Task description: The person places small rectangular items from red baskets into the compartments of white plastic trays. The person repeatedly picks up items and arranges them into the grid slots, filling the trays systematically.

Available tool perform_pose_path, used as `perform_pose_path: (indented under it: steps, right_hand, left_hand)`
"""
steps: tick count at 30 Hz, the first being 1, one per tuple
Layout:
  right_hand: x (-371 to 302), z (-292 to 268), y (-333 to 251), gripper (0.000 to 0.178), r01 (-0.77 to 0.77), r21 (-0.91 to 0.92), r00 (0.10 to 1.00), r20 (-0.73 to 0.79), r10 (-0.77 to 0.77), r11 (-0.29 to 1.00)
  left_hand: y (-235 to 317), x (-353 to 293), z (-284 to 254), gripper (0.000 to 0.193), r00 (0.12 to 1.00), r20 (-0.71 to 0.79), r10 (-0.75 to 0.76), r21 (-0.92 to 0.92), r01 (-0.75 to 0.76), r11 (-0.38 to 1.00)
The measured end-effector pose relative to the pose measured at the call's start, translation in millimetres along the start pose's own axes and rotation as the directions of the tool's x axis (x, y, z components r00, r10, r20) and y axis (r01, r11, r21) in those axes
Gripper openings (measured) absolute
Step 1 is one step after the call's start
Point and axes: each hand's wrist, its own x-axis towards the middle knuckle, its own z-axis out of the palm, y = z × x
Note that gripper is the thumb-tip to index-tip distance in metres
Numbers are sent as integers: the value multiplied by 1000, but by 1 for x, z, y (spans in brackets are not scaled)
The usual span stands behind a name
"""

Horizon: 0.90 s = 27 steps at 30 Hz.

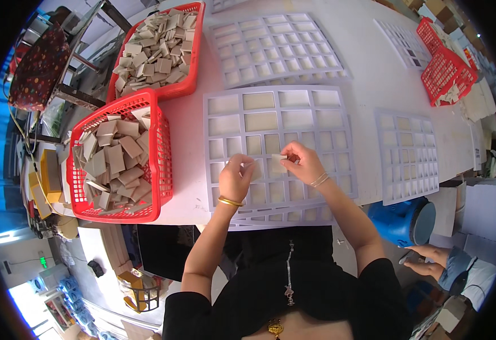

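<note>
A white compartment tray [207,113] lies in front of me, and several of its cells hold flat cream tiles [261,121]. Over its middle, my right hand [304,164] pinches a small pale tile [279,157] between thumb and fingers. Just left of it, my left hand [236,180] hovers above the lower cells with its fingers curled together. A pale edge shows beside those fingertips, but whether it is a held tile or the tray below I cannot tell. Other trays are stacked beneath this one.
Two red plastic baskets, a near one [156,153] and a far one [194,73], hold heaped tiles on my left. More trays lie beyond [282,48] and to the right [407,153]. A red basket [446,68] stands far right; a blue drum [395,221] is below the table edge.
</note>
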Motion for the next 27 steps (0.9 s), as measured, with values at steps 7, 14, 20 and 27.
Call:
perform_pose_path:
  steps: [7,14,20,27]
  right_hand:
    - [1,4,7,17,36,-37,999,6,-36,999]
    - [2,8,8,16,44,-41,999,20,-43,998]
    - [0,15,8,17,130,-239,991,51,-121,962]
    - [-1,25,-3,9,360,-713,912,135,-386,601]
  left_hand:
    - [-4,17,-4,11,976,172,134,169,-163,972]
    - [4,15,-7,16,957,249,149,375,-237,896]
    - [-4,-4,-5,23,880,316,355,427,-466,775]
    - [-1,-7,-7,30,878,326,351,437,-469,767]
